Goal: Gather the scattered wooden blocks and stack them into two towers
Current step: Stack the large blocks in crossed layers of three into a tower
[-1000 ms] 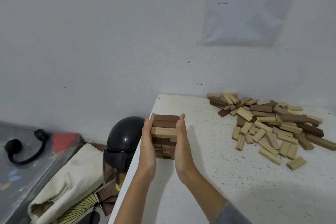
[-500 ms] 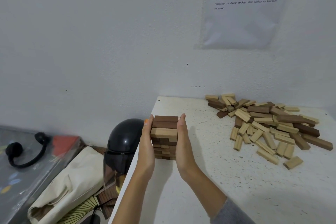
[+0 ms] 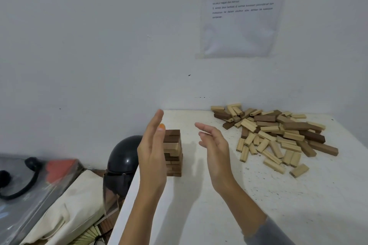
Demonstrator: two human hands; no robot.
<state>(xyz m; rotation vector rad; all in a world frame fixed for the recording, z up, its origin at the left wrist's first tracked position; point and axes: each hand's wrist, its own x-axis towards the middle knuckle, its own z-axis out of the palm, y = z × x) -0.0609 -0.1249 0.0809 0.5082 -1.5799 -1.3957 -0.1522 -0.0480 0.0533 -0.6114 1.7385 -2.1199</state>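
On the left part of the white speckled tabletop, near its left edge, stands the one tower.

1. Tabletop: one; cut off at the bottom and right of the view.
2. Printed white paper sheet on the wall: one; top cut off, text too blurred to read.
3. Loose heap of pale and dark brown wooden blocks: one, at the far right of the tabletop, well apart from the tower. The blocks lie flat with their long axes pointing many ways; they overlap too much to count.
4. Glossy black helmet: one, beside the tabletop's left edge, partly hidden by the left arm.
5. Stacked tower of brown and pale wooden blocks: one, upright, long axis vertical. Top layer dark, its blocks running left to right. Left side hidden; layers hard to count.
6. Left hand: fingers straight and pointing up, palm towards the tower, grip wide and holding nothing; contact with the tower cannot be told.
7. Right hand: clear of the tower on its right, fingers relaxed, grip wide, holding nothing.
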